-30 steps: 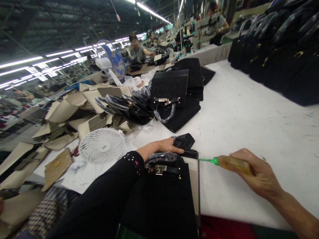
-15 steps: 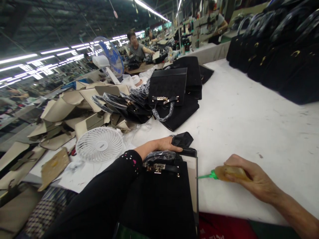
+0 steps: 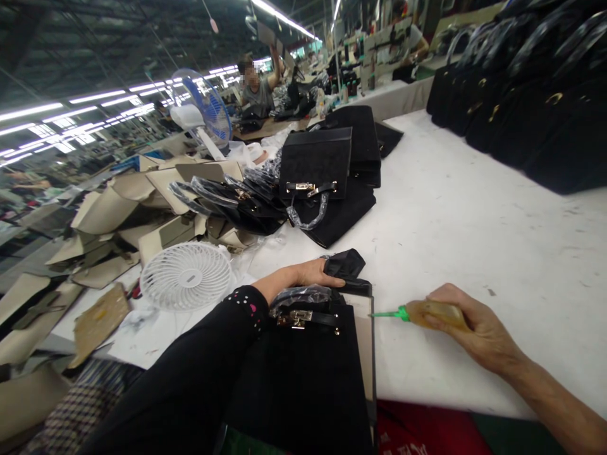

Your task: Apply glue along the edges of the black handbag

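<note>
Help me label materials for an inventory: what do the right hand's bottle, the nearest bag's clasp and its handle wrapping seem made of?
Bottle: probably plastic, smooth and translucent; its amber body looks see-through.
Clasp: likely metal, polished and gold-toned, given its bright reflections.
Handle wrapping: apparently clear plastic film, glossy, with crinkled highlights.

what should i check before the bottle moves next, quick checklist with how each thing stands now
1. Bottle secure in the right hand: ok, fingers are wrapped around it.
2. Green nozzle lined up: ok, its tip points at the edge of the beige panel beside the black bag.
3. Tip touching that edge: cannot tell, the gap is too small to judge.
4. Left hand away from the tip: ok, it is at the bag's far end.
5. Gold clasp clear of the nozzle: ok, they are apart.
6. Liquid coming out: cannot tell, too small to see.
</note>
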Demonstrator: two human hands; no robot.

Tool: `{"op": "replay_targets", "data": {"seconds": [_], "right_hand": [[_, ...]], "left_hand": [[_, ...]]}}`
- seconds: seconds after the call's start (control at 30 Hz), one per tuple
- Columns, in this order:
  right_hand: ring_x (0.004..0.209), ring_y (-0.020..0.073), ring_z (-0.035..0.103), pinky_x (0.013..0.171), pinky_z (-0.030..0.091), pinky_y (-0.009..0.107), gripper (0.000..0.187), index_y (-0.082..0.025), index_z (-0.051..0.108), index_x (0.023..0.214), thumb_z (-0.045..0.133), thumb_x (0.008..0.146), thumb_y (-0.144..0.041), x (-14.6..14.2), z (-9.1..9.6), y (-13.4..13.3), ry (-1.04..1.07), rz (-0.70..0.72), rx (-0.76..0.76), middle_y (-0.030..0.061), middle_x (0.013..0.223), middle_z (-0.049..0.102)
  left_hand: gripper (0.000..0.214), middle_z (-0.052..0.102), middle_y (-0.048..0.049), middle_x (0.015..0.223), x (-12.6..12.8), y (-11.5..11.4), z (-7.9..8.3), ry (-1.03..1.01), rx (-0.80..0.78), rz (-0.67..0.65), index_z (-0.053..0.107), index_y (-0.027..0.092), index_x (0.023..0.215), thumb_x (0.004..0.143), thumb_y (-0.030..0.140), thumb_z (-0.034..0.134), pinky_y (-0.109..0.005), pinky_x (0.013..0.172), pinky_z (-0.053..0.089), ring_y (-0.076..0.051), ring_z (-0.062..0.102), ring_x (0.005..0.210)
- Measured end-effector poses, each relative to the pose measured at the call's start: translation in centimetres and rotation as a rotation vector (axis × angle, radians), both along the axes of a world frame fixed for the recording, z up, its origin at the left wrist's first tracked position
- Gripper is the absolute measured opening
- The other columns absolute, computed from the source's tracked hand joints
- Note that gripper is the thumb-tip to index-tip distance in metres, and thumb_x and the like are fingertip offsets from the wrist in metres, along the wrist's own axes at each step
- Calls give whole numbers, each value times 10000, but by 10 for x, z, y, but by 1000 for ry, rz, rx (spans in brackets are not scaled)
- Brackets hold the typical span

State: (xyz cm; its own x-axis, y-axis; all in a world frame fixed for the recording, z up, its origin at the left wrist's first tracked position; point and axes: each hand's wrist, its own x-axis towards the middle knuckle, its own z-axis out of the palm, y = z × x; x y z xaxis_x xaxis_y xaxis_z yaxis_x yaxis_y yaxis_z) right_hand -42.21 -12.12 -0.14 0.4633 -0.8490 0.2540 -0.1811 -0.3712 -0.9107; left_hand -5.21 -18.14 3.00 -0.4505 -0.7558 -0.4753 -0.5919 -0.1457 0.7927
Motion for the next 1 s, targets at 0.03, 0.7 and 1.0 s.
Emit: {"op": "replay_targets", "data": {"seconds": [0.03,0.7,1.0], "right_hand": [[733,197,649,596,524,323,131,-289,691,1039,698,960,-392,1,1,1,6,10,2,16,882,668],[738,183,645,644,540,309,142,-236,731,945,663,989,-352,0,5,18,17,235,85,34,847,658],[788,193,676,663,553,309,84,-257,732,1014,660,990,-292,-7,-5,34,-52,243,69,38,883,680]], "left_hand": [[446,618,0,778,0,0,0,2,-2,-1,655,142,854,681,511,836,-311,736,480,-164,550,738],[460,624,-3,806,-1,0,-1,25,-13,-11,666,147,863,672,537,816,-313,772,489,-168,556,765],[418,584,12,769,1,0,-6,38,-28,-8,620,158,811,694,510,813,-284,709,459,-143,517,719]]}}
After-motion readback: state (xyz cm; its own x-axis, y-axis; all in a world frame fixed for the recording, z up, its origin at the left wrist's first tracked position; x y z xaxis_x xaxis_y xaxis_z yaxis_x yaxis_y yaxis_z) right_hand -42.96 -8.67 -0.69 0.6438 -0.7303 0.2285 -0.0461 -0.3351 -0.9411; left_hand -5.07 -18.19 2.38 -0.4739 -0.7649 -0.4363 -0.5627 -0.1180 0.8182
